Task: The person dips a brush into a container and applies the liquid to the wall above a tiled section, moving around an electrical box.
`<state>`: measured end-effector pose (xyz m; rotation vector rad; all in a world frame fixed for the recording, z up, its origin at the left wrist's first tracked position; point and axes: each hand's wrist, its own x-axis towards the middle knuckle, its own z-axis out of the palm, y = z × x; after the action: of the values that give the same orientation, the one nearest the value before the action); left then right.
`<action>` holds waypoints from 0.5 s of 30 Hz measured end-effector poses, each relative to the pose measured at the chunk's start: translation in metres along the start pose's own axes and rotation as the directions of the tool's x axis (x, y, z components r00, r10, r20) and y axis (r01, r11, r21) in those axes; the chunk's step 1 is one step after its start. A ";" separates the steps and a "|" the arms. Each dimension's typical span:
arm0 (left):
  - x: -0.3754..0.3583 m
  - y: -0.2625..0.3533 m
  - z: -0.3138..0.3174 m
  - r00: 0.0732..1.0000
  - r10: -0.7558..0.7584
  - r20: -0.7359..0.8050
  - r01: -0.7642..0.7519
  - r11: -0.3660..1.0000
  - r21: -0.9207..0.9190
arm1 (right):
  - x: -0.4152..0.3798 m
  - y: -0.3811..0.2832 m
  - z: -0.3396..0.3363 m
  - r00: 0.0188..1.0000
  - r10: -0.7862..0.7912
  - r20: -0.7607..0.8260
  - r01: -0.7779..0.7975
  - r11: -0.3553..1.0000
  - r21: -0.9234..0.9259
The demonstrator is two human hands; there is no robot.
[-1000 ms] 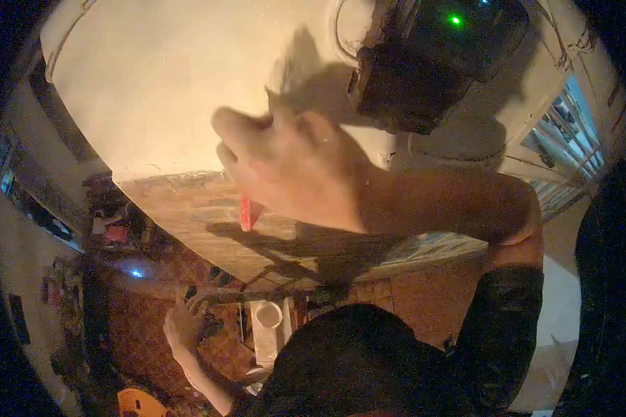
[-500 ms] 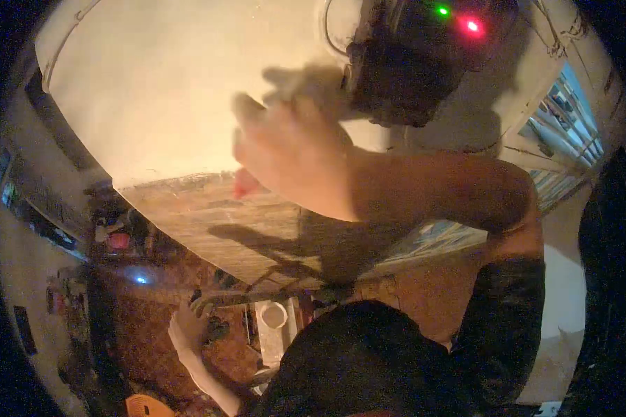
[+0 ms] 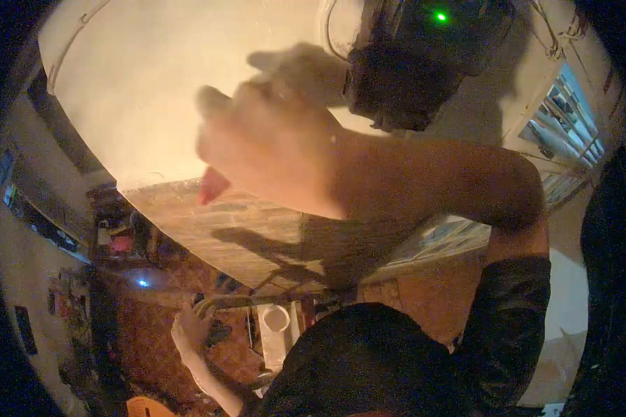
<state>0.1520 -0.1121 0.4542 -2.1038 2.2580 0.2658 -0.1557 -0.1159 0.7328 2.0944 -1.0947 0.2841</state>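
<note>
My right hand, blurred by motion, is raised against the pale upper wall, its fingers curled in. A small pinkish-red piece sticks out below the fingers; the rest of it is hidden in the hand. Below left, my left hand is low, with its shadowed fingertips at the end of a long brownish bar; I cannot tell if they grip it. Right of my right hand, a dark box with a lit green light is mounted on the wall.
Brown wood-patterned covering runs along the lower wall. Cables hang at the upper right, above a blue-lit barred opening. Down on the reddish floor stand a white object with a round top and an orange slotted seat.
My right hand has slid left across the wall with the red piece, which shows more now. The red light on the dark box has gone out. My left hand has barely moved.
</note>
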 end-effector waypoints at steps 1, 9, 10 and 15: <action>0.001 -0.002 0.003 1.000 0.004 -0.012 -0.003 1.000 0.021 | 0.005 0.001 -0.007 0.999 0.005 -0.044 -0.002 0.998 0.068; -0.005 0.000 -0.003 1.000 0.010 0.000 -0.010 0.994 -0.104 | -0.020 -0.019 0.022 0.976 0.120 0.179 -0.103 0.989 -0.106; -0.005 0.001 -0.002 0.998 0.012 -0.054 -0.017 0.994 -0.104 | -0.021 -0.020 0.025 0.983 0.129 0.127 -0.118 0.989 -0.086; -0.002 0.000 -0.002 1.000 0.026 -0.007 -0.026 0.997 -0.077 | 0.004 0.005 -0.014 0.888 -0.063 -0.455 0.015 0.994 -0.108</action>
<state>0.1520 -0.1108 0.4566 -2.1154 2.3164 0.3529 -0.1558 -0.1105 0.7471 1.8253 -0.7623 0.6536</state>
